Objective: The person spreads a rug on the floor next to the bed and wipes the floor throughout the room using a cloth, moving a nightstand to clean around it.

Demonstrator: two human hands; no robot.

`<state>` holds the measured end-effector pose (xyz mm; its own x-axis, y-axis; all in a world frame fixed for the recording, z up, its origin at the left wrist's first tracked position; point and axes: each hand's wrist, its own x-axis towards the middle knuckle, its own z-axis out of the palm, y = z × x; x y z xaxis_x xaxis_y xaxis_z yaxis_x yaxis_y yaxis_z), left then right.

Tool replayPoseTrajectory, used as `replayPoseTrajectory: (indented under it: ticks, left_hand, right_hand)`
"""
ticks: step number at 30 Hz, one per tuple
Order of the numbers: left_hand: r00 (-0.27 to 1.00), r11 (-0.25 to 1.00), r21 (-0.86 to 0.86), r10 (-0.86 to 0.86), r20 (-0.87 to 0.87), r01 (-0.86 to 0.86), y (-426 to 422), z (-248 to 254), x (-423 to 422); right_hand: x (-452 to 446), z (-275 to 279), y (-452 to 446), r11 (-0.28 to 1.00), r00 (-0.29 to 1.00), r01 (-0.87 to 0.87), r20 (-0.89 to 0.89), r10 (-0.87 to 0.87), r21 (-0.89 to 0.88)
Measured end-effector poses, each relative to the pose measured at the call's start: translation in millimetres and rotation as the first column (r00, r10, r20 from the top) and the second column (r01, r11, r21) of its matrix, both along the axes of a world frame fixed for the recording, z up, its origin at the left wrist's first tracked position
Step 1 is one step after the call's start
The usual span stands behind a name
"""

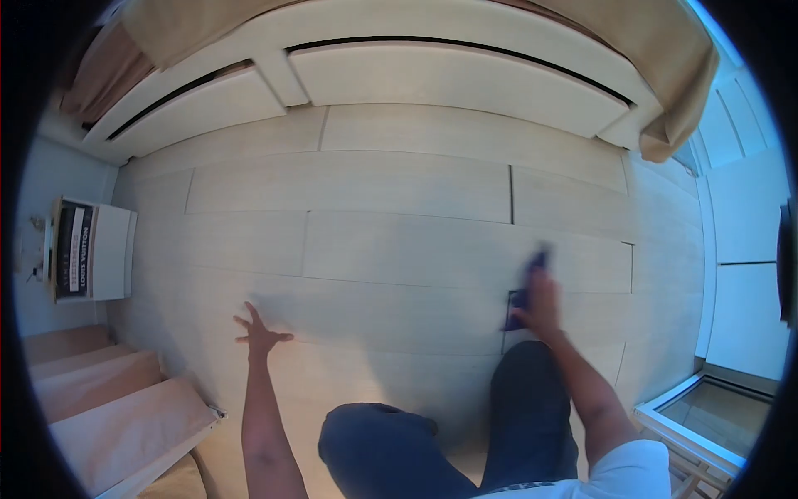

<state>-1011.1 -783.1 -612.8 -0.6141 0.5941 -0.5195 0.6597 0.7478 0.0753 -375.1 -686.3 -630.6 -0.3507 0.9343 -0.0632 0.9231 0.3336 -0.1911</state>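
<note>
My right hand (pixel 542 306) is pressed onto a dark purple cloth (pixel 519 309) on the pale plank floor (pixel 399 241). Hand and cloth are both smeared by motion, and part of the cloth sticks out beyond the fingertips. My left hand (pixel 261 336) holds nothing; its fingers are spread wide at the floor, well to the left. Whether the left palm touches the boards is hard to make out. My bent knees in dark trousers (pixel 391 441) are between my arms.
A white bed base with drawers (pixel 457 79) runs along the far side, under beige bedding (pixel 677 100). At left stands a small white cabinet (pixel 112 252) holding books (pixel 75 249), near pink fabric steps (pixel 125 407). White cupboards (pixel 748 216) and a glass-topped frame (pixel 711 412) line the right.
</note>
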Motion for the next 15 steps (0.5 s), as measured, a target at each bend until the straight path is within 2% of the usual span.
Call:
replayPoseTrajectory:
  ticks: [1, 2, 4, 5, 6, 7, 8, 9, 10, 11, 13, 14, 15]
  left_hand:
    - [1.0, 0.993, -0.12, 0.016, -0.014, -0.018, -9.3, 2.4, -19.5]
    - [0.999, 0.993, -0.108, 0.041, -0.018, -0.043, -15.8, 1.3, -28.3]
    - [0.995, 0.995, -0.088, 0.043, 0.087, -0.035, -26.4, -6.7, -32.2]
    - [0.995, 1.0, 0.016, 0.02, 0.099, -0.022, -33.6, -12.6, -34.7]
    - [0.993, 0.999, 0.023, 0.045, 0.105, -0.048, -33.5, -10.2, -33.2]
    - [0.984, 0.993, -0.022, 0.118, 0.137, -0.116, -27.6, 2.0, -27.8]
    - [0.968, 0.982, -0.067, 0.187, 0.164, -0.178, -21.6, 8.3, -25.5]
    - [0.965, 0.978, -0.063, 0.209, 0.157, -0.201, -20.7, 8.3, -24.1]
    - [0.962, 0.973, -0.059, 0.23, 0.15, -0.223, -20.1, 7.5, -22.9]
    - [0.952, 0.963, -0.109, 0.26, 0.162, -0.245, -12.9, 17.6, -22.1]
    - [0.947, 0.954, -0.178, 0.272, 0.172, -0.242, -9.1, 24.8, -24.1]
    - [0.942, 0.951, -0.179, 0.283, 0.18, -0.251, -8.6, 24.0, -25.0]
    - [0.953, 0.955, -0.192, 0.258, 0.158, -0.226, -8.2, 23.6, -24.9]
  right_hand:
    - [37.3, -5.9, -3.3, 0.976, 0.956, 0.214, 0.213, -0.202, -0.033]
    - [73.2, -17.5, -5.6, 0.91, 0.903, 0.413, 0.145, -0.405, -0.029]
    - [61.2, -41.1, 16.0, 0.599, 0.579, 0.8, 0.297, -0.759, -0.028]
    - [37.3, -53.6, 35.3, 0.591, 0.561, 0.806, 0.279, -0.779, 0.03]
    - [0.8, -62.7, 53.1, 0.581, 0.545, 0.81, 0.26, -0.797, 0.082]
    - [-48.2, -60.7, 66.0, 0.773, 0.771, 0.62, 0.077, -0.632, 0.133]
    - [-100.4, -83.0, 78.9, 0.844, 0.916, 0.362, 0.014, -0.4, 0.396]
    - [-180.2, -60.2, 96.3, 0.909, 0.945, 0.302, 0.039, -0.326, 0.287]
    - [-251.9, -42.2, 112.0, 0.95, 0.971, 0.238, -0.069, -0.229, 0.204]
    - [-315.6, -46.7, 124.3, 0.928, 0.991, 0.113, -0.106, -0.08, 0.356]
    - [-440.2, -28.7, 139.8, 0.952, 0.991, -0.074, -0.087, 0.104, 0.296]
    - [-489.1, -31.9, 137.0, 0.919, 0.958, -0.205, -0.123, 0.259, 0.336]
    - [-531.7, -21.5, 124.3, 0.934, 0.922, -0.308, -0.185, 0.34, 0.184]
